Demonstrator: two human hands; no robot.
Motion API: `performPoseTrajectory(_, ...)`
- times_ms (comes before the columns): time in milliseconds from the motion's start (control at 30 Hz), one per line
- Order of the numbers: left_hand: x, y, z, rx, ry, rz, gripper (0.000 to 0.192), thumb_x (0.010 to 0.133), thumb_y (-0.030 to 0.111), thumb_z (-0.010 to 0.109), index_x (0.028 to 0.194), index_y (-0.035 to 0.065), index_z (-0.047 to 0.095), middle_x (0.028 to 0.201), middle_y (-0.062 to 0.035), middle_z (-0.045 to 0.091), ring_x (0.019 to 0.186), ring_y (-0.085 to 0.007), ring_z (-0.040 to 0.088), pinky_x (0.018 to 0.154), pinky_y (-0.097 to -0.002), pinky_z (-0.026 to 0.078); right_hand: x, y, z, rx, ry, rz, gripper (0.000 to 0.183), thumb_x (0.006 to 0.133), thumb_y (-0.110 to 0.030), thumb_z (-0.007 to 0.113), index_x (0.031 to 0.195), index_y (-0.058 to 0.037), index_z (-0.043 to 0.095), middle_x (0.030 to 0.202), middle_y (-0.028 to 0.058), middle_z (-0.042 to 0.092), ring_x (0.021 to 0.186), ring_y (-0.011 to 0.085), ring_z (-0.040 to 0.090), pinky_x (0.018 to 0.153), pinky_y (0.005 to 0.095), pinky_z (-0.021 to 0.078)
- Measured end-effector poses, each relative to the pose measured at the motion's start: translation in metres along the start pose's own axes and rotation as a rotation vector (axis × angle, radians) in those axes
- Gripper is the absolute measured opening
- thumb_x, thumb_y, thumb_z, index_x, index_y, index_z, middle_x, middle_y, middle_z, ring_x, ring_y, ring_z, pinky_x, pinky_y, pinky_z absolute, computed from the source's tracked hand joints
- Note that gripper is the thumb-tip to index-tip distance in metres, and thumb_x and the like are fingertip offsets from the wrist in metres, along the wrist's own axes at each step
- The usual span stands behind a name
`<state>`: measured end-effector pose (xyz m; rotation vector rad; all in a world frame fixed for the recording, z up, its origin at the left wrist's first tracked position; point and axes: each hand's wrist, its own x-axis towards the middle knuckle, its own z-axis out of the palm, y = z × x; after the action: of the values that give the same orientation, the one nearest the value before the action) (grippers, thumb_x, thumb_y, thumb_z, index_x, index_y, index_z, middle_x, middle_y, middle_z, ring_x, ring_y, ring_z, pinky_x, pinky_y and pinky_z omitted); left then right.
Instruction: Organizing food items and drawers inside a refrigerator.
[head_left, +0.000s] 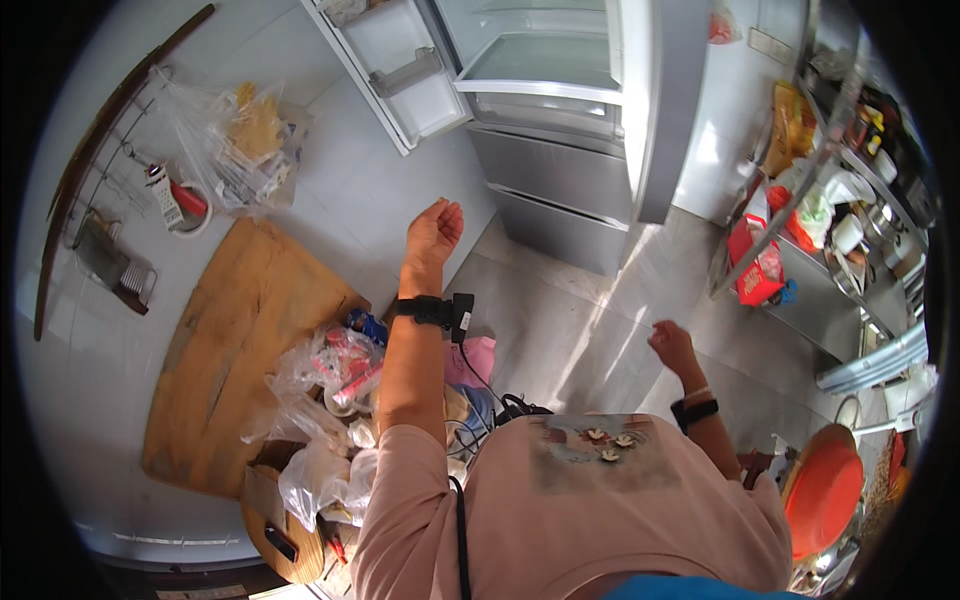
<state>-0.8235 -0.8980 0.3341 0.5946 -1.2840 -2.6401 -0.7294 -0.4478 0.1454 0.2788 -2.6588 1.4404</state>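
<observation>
My left hand is raised in front of me with its fingers curled in, and nothing shows in it. Beyond it stands a grey refrigerator, its left door and right door swung wide. Inside, a glass shelf sits above a clear drawer. A door bin is fixed to the left door. My right hand hangs lower, over the tiled floor, fingers curled and no object visible in it. A black strap with a small device circles my left forearm; a dark band is on my right wrist.
A wooden board leans at the left wall, near plastic bags. A bag, a grater and other tools hang from a rail. At right, a metal rack holds pots and a red box; an orange basin is nearer.
</observation>
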Motion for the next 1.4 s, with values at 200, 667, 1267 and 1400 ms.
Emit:
performPoseTrajectory(200, 0.153, 0.027, 0.006, -0.032, -0.082, 0.039, 0.014, 0.088, 0.017, 0.059, 0.094, 0.0042, 0.058, 0.087, -0.008, 0.063, 0.078, -0.0182, 0.061, 0.069, -0.0299, 0.053, 0.2, -0.095, 0.028, 0.574, -0.045, 0.203, 0.03, 0.085, -0.014, 0.061, 0.111, -0.0007, 0.054, 0.086, 0.0064, 0.063, 0.075, 0.0138, 0.063, 0.063, 0.0244, 0.0514)
performPoseTrajectory(667, 0.426, -0.021, 0.126, -0.217, -0.262, -0.267, 0.06, 0.083, 0.046, 0.063, 0.114, -0.0016, 0.043, 0.11, -0.0157, 0.054, 0.099, -0.0285, 0.056, 0.085, -0.0418, 0.05, 0.49, -0.104, 0.106, 1.348, 0.233, 0.28, 0.037, 0.091, -0.031, 0.057, 0.115, -0.0046, 0.05, 0.105, 0.0105, 0.061, 0.093, 0.0219, 0.063, 0.073, 0.0306, 0.0526)
performPoseTrajectory(1267, 0.455, 0.016, 0.17, 0.015, -0.306, -0.259, 0.032, 0.089, 0.024, 0.06, 0.111, 0.0032, 0.051, 0.099, -0.0122, 0.06, 0.088, -0.0223, 0.062, 0.077, -0.0334, 0.055, 0.539, -0.099, 0.125, 1.254, 0.635, 0.055, 0.012, 0.093, -0.017, 0.052, 0.087, -0.0068, 0.054, 0.082, 0.0127, 0.067, 0.076, 0.0245, 0.068, 0.066, 0.0327, 0.055)
performPoseTrajectory(1400, 0.456, 0.019, 0.18, 0.021, -0.318, -0.249, 0.031, 0.09, 0.022, 0.059, 0.112, 0.0033, 0.049, 0.098, -0.0113, 0.061, 0.085, -0.0206, 0.064, 0.075, -0.0323, 0.056, 0.534, -0.088, 0.127, 1.26, 0.683, 0.021, 0.016, 0.093, -0.023, 0.054, 0.089, -0.0077, 0.054, 0.083, 0.0118, 0.066, 0.075, 0.0258, 0.068, 0.058, 0.0323, 0.0541)
